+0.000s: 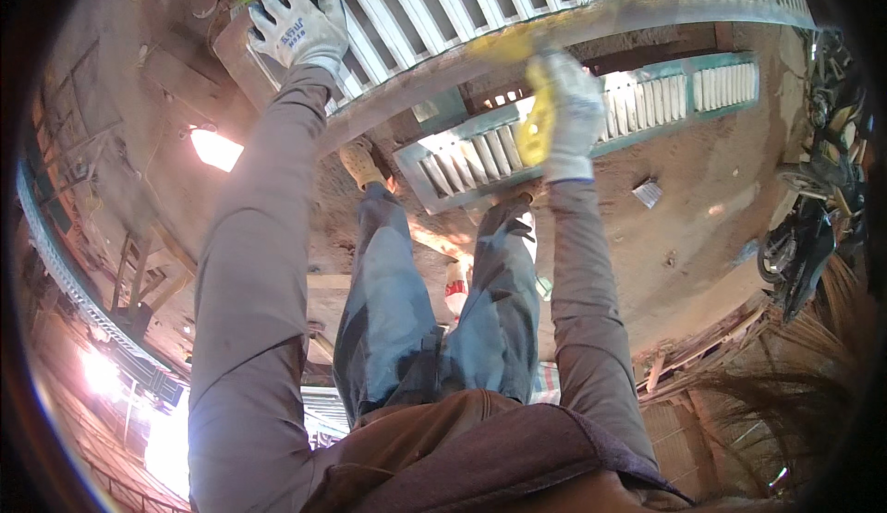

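A long slatted wooden shutter panel [462, 14] with pale slats lies across the top of the view. My left hand [297, 23], in a white work glove, rests flat on its left end. My right hand [565, 111], also gloved in white, is closed around a yellow tool or pad [538, 125], blurred, pressed near the panel's lower rail. A second, smaller green-framed slatted panel [591, 116] lies on the ground just beyond my right hand. My legs in grey trousers and one tan shoe [360, 164] stand below the panel.
Sandy dirt ground [684, 199] spreads to the right. A parked motorbike [813, 236] stands at the right edge. Wooden boards and a frame [139, 273] lie at left, and a small grey block [647, 192] sits on the ground. Dry thatch [785, 374] fills the lower right.
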The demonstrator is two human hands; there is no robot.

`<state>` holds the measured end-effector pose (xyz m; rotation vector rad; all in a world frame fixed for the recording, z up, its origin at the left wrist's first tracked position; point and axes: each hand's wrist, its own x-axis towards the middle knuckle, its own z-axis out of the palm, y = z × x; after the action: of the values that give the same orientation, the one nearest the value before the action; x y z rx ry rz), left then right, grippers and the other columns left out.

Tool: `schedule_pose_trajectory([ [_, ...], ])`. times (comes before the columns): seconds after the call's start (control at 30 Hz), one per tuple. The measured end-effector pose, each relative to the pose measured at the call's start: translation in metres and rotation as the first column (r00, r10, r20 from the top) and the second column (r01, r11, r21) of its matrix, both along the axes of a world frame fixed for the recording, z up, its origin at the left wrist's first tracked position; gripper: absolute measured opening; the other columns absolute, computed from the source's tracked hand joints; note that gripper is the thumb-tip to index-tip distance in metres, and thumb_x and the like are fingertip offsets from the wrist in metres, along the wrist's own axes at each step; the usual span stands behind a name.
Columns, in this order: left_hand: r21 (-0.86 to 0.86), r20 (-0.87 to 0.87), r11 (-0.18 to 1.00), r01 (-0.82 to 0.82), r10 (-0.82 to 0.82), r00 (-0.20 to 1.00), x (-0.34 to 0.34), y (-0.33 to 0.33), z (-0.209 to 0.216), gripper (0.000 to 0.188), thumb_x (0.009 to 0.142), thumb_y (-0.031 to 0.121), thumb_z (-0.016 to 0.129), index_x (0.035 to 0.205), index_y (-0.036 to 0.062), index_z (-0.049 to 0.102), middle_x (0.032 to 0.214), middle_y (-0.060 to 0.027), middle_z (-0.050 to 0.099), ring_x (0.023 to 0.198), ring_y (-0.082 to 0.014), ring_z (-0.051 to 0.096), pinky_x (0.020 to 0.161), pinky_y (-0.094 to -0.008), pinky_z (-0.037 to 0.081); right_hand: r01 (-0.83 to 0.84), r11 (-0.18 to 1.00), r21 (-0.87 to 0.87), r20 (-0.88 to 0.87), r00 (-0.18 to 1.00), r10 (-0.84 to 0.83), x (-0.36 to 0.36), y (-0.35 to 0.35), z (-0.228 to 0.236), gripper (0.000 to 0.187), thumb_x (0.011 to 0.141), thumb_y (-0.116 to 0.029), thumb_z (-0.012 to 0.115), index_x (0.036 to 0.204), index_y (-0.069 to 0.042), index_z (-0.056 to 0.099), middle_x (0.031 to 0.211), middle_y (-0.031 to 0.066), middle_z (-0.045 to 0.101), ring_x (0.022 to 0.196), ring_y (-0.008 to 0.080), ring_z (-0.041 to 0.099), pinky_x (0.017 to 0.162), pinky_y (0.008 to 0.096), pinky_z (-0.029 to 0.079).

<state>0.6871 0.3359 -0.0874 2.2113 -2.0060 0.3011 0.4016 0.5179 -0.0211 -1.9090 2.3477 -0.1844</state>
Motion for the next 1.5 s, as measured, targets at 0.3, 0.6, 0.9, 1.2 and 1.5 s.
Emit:
schedule_pose_trajectory([
  [0.3,0.023,0.058,1.000,-0.016,0.014,0.998,0.003,0.003,0.006,0.063,0.091,0.054,0.045,0.142,0.0165,0.043,0.149,-0.0149,0.036,0.137,-0.0404,0.030,0.106,-0.0617,0.024,0.049,0.997,-0.057,0.350,0.936,-0.026,0.039,0.022,0.005,0.040,0.080,-0.011,0.060,0.120,-0.015,0.062,0.114,0.0067,0.065,0.103,0.0239,0.063,0.092,0.0365,0.049],
  [0.6,0.023,0.072,0.999,-0.034,0.032,0.997,-0.004,0.003,0.006,0.060,0.091,0.050,0.047,0.141,0.0178,0.044,0.147,-0.0137,0.038,0.136,-0.0372,0.032,0.105,-0.0608,0.026,-0.223,0.975,-0.010,0.316,0.924,0.215,0.077,0.035,-0.005,0.036,0.080,-0.015,0.059,0.116,-0.015,0.061,0.113,0.0047,0.061,0.102,0.0215,0.059,0.086,0.0380,0.047],
  [0.9,-0.002,0.105,1.000,0.025,-0.025,0.994,-0.007,-0.002,0.014,0.059,0.091,0.048,0.047,0.142,0.0170,0.042,0.146,-0.0139,0.039,0.132,-0.0391,0.038,0.102,-0.0557,0.035,0.186,0.983,0.000,0.046,0.982,-0.185,-0.025,-0.021,0.023,0.050,0.077,-0.021,0.066,0.127,-0.018,0.060,0.120,0.0048,0.060,0.100,0.0226,0.059,0.079,0.0380,0.049],
  [1.2,0.121,0.057,0.993,0.002,-0.009,0.998,-0.011,0.006,0.030,0.059,0.094,0.046,0.040,0.141,0.0098,0.044,0.146,-0.0169,0.040,0.132,-0.0435,0.037,0.105,-0.0600,0.029,0.141,0.973,0.181,0.274,0.943,-0.188,0.126,0.053,0.007,0.055,0.077,-0.017,0.062,0.131,-0.020,0.054,0.109,0.0004,0.057,0.096,0.0203,0.056,0.083,0.0359,0.046],
  [1.5,-0.082,-0.048,0.942,0.326,-0.330,0.943,0.008,-0.008,0.033,0.048,0.092,0.030,0.051,0.134,0.0063,0.049,0.138,-0.0193,0.046,0.132,-0.0390,0.040,0.104,-0.0592,0.031,0.515,0.816,0.261,0.453,0.681,-0.575,0.221,0.085,0.083,0.048,0.084,-0.019,0.060,0.131,-0.019,0.054,0.112,0.0060,0.060,0.107,0.0269,0.058,0.087,0.0394,0.048],
])
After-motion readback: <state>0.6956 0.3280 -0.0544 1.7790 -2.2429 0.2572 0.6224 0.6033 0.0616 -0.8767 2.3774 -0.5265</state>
